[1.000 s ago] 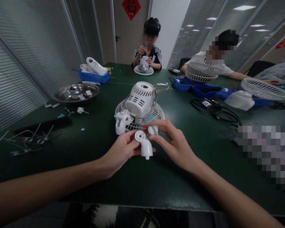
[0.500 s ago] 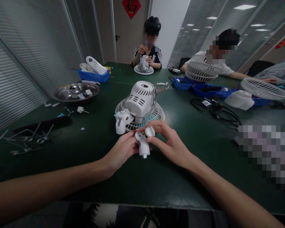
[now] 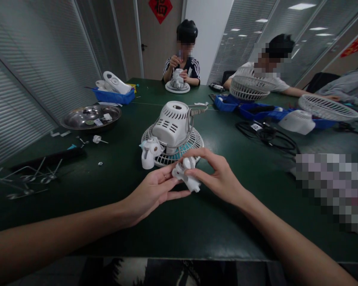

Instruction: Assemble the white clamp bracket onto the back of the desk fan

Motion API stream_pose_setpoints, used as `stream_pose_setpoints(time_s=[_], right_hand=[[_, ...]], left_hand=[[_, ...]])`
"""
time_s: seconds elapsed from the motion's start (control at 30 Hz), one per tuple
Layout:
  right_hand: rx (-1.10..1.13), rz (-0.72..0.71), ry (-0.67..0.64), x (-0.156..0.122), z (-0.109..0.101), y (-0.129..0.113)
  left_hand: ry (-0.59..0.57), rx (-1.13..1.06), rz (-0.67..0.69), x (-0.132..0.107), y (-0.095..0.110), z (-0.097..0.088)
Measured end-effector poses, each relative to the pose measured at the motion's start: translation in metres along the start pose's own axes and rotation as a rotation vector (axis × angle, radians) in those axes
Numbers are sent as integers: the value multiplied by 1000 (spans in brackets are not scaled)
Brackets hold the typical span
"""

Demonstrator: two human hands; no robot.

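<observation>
My left hand (image 3: 155,188) grips a white plastic fan joint piece (image 3: 191,183), which is tilted with its narrow end toward the lower right. Pinched between the thumb and fingers of my right hand (image 3: 213,171) is a small round white knob (image 3: 189,162), held right against the upper part of the joint piece. Just beyond my hands a white fan motor housing (image 3: 170,124) stands on a round fan grille (image 3: 197,139), with a cable around it. Another white bracket (image 3: 150,151) hangs at the housing's near left side.
To the left are a steel bowl (image 3: 91,118) with small parts, a blue tray (image 3: 115,96), bent metal rods (image 3: 32,178) and a small nut (image 3: 100,163). Black cables (image 3: 265,135), blue trays and fan grilles (image 3: 328,106) lie right. Two people sit across the green table (image 3: 226,226).
The joint piece has turned in my left hand, its lower end swinging to the right. My right hand has brought the knob against it. The camera view has shifted slightly.
</observation>
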State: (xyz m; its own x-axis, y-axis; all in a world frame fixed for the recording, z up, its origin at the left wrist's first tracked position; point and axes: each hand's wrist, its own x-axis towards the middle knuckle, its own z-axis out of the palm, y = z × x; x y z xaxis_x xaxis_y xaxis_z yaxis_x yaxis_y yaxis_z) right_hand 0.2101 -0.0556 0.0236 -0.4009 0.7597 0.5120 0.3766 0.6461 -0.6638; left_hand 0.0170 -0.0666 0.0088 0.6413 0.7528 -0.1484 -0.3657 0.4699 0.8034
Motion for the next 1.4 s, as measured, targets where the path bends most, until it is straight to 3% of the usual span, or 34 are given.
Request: stream_pose_setpoints(time_s=[0.3,0.5,1.07,1.27,1.4], right_hand=[[496,232,60,3,10,11],[653,304,87,3,15,14],[783,375,20,2,8,19],[677,410,-100,4,0,13],[661,426,-132,4,-3,17]], left_hand=[[192,57,45,2,-4,-1],[204,89,45,1,-3,1],[168,-25,31,2,3,-2],[94,33,14,0,3,-4],[112,52,30,0,4,-3]])
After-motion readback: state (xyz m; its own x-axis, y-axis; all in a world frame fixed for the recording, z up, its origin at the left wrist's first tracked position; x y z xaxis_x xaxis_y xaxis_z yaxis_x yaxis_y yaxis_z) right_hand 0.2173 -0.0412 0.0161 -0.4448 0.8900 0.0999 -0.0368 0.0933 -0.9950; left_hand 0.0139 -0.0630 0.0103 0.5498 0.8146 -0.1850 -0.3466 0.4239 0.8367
